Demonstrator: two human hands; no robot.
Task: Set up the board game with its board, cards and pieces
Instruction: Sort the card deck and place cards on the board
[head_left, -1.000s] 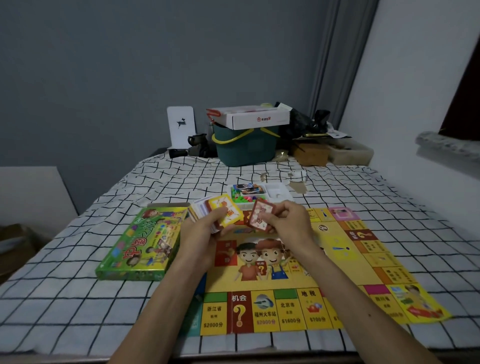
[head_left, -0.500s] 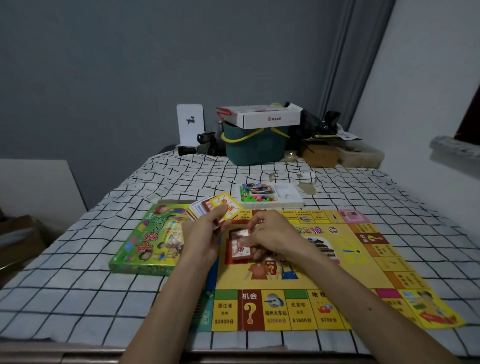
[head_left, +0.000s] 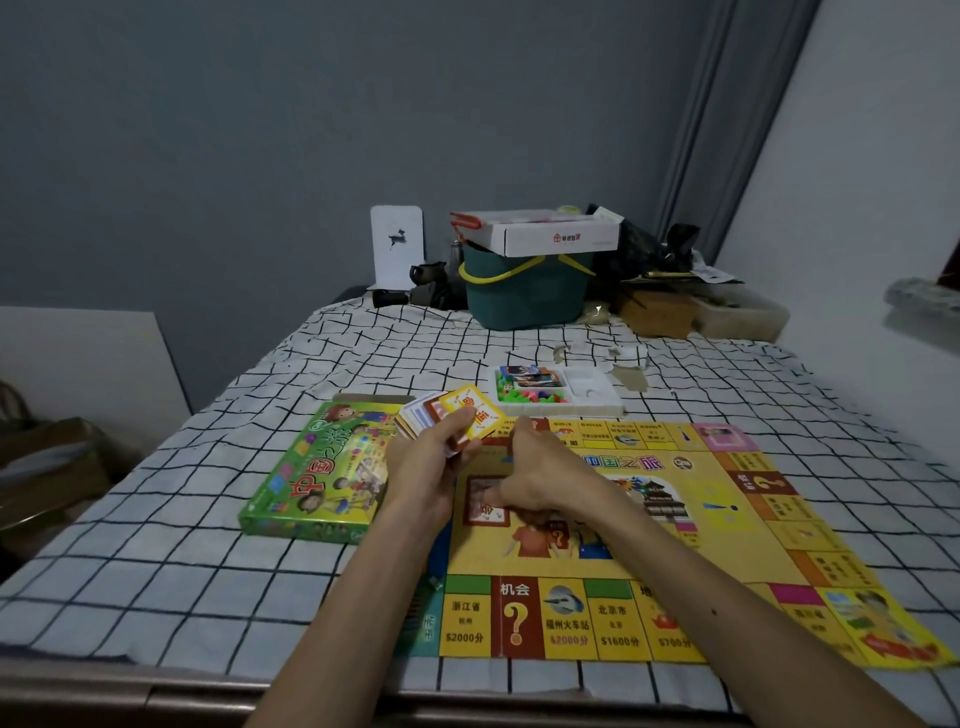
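Note:
The yellow game board (head_left: 727, 525) lies open on the checked cloth. My left hand (head_left: 436, 462) grips a fanned stack of cards (head_left: 457, 413) above the board's left edge, a yellow card on top. My right hand (head_left: 540, 473) is down on the board's middle, fingers resting on a red-bordered card (head_left: 483, 501) that lies flat on the board's card space. The green game box (head_left: 327, 473) sits left of the board. A white tray (head_left: 592, 397) behind the board holds more cards and small coloured pieces (head_left: 530, 396).
A teal basket (head_left: 524, 296) with a white carton on top stands at the table's far end, with a white deer card (head_left: 397, 247), dark cups and cardboard boxes (head_left: 660, 312) beside it. Torn paper scraps (head_left: 628, 376) lie behind the tray. The table's front edge is near me.
My right hand carried the red-bordered card down from beside the stack and laid it on the board's middle. My left hand kept holding the stack in place.

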